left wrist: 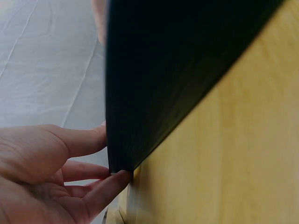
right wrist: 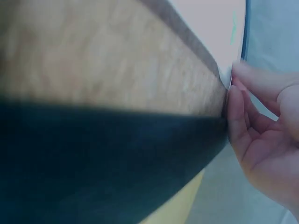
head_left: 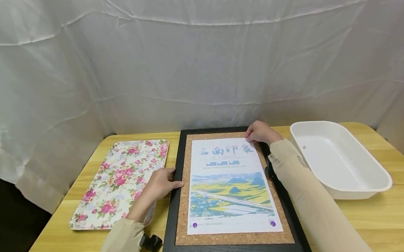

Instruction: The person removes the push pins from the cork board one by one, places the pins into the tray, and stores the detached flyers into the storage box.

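A black-framed cork board (head_left: 170,229) lies flat in the middle of the wooden table (head_left: 388,222). On its cork lies a printed poster (head_left: 229,186) with a landscape picture. My left hand (head_left: 162,183) rests with straight fingers on the frame's left edge; in the left wrist view its fingers (left wrist: 93,140) touch the dark frame edge (left wrist: 163,70). My right hand (head_left: 258,133) is at the poster's top right corner. In the right wrist view its fingertips (right wrist: 233,93) pinch the paper corner (right wrist: 224,74) above the cork (right wrist: 117,60) and the black frame (right wrist: 93,158).
A floral tray (head_left: 121,182) lies left of the board, close to my left hand. A white plastic basin (head_left: 338,159) stands on the right, beside my right forearm. A white cloth backdrop (head_left: 197,56) hangs behind the table.
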`<move>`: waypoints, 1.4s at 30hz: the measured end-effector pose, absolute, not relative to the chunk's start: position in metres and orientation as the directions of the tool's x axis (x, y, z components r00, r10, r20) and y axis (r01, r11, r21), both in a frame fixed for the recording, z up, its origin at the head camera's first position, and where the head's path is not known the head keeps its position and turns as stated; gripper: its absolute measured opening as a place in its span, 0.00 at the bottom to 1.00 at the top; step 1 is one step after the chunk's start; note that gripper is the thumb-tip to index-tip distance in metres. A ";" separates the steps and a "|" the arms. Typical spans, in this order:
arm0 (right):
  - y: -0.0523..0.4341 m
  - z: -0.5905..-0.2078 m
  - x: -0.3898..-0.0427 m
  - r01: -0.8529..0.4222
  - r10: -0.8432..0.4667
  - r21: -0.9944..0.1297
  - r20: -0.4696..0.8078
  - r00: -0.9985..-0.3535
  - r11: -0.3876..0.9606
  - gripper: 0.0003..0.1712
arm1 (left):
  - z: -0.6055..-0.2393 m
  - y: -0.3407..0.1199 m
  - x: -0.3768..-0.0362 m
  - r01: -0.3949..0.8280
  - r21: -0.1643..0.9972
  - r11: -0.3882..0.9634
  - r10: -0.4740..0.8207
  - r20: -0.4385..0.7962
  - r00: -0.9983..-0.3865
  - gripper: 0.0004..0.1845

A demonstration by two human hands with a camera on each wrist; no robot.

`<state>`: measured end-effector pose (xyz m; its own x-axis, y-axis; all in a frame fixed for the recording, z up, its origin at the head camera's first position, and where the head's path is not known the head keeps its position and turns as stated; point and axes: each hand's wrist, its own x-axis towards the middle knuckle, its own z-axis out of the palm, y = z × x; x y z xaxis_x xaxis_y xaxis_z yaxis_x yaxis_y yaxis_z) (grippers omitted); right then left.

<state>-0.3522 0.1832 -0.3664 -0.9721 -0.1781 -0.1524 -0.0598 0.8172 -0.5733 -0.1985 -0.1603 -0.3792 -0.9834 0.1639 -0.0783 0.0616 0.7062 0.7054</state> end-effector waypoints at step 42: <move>0.189 -0.367 -0.353 -0.239 -0.307 -0.467 -0.073 -0.949 0.851 0.05 | -0.379 -0.160 -0.198 0.061 0.730 0.680 0.166 -0.072 -0.983 0.33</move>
<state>-0.3526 0.1889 -0.3669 -0.9490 -0.3067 -0.0728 -0.2394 0.8515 -0.4666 -0.1977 -0.1598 -0.3791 -0.9835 0.1660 -0.0720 0.0614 0.6804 0.7303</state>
